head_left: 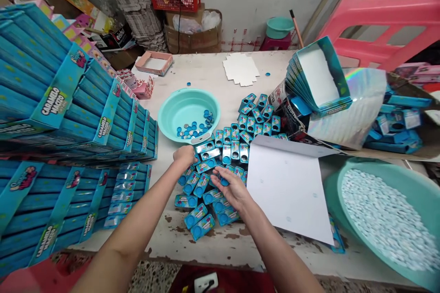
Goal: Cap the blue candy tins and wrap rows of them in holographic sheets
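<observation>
My left hand [184, 156] is closed at the left edge of a spread of small blue boxes [201, 185], just below the turquoise basin [188, 96]. What its fingers hold, if anything, is hidden. My right hand [232, 187] lies over the boxes, its fingers curved around a small round blue cap [224, 181]. Blue and silver discs [194, 129] lie in the lower part of the basin. More boxes, some with round dark holes and others with blue circles on top, cover the table between and beyond my hands.
Tall stacks of blue display boxes [99, 114] stand at the left. A white sheet [288, 187] lies right of my right hand. Farther right is a large tub of pale candies [388, 219]. Display trays [318, 75] stand behind the sheet; flat white card [241, 69] lies at the back.
</observation>
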Motion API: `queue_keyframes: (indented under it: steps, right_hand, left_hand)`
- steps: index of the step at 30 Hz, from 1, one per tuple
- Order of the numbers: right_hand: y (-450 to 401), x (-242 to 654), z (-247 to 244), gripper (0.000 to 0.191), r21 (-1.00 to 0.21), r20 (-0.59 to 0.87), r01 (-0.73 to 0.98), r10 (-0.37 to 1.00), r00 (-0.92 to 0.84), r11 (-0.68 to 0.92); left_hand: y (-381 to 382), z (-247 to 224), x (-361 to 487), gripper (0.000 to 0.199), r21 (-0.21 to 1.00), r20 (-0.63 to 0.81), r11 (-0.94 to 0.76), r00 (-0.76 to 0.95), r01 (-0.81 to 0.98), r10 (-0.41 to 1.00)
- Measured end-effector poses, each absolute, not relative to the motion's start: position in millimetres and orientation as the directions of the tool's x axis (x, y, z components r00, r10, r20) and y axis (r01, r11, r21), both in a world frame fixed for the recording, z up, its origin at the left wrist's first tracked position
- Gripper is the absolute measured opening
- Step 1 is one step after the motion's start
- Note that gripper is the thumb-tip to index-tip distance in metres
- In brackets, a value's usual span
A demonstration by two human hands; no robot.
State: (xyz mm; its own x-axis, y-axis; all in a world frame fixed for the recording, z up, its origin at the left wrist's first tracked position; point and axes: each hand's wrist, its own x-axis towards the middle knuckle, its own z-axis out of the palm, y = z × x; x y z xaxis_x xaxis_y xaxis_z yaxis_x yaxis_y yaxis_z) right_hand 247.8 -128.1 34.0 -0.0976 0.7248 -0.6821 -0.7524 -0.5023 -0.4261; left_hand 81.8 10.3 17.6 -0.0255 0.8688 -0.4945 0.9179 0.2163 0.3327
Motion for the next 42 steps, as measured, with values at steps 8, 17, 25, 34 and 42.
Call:
queue_keyframes:
  steps: [8, 17, 25, 34, 42]
  right_hand:
    - [-112.0, 263.7, 36.8, 0.032, -0.533, -0.648, -0.701, 0.762, -0.022, -0.474]
    - [-105.6, 246.6, 21.8, 0.013, -0.461, -0.667, -0.660, 0.723, -0.182, -0.592]
    - [-112.4, 247.4, 27.4, 0.020, -0.389, -0.632, -0.692, 0.722, -0.281, -0.609]
    - [-114.5, 269.0, 22.4, 0.029, -0.647, -0.602, -0.566, 0.798, -0.033, -0.511]
    - [-41.4, 287.2, 5.1, 0.022, -0.898, -0.381, 0.177, 0.913, 0.145, -0.402]
  left_hand:
    - [-34.6, 47.5, 81.1, 0.030, 0.366, -0.230, -0.020, 0.112, 0.930, 0.967]
    - [-73.1, 57.9, 99.8, 0.025, 0.590, 0.025, -0.601, 0.731, 0.540, 0.682]
    - [-59.0, 36.8, 95.5, 0.029, 0.453, -0.136, -0.387, 0.491, 0.804, 0.861]
    - [11.7, 38.5, 126.2, 0.023, 0.101, -0.483, -0.164, 0.192, 0.981, 0.854]
    - [17.3, 36.0, 141.4, 0.026, 0.046, -0.487, -0.178, 0.178, 0.983, 0.855]
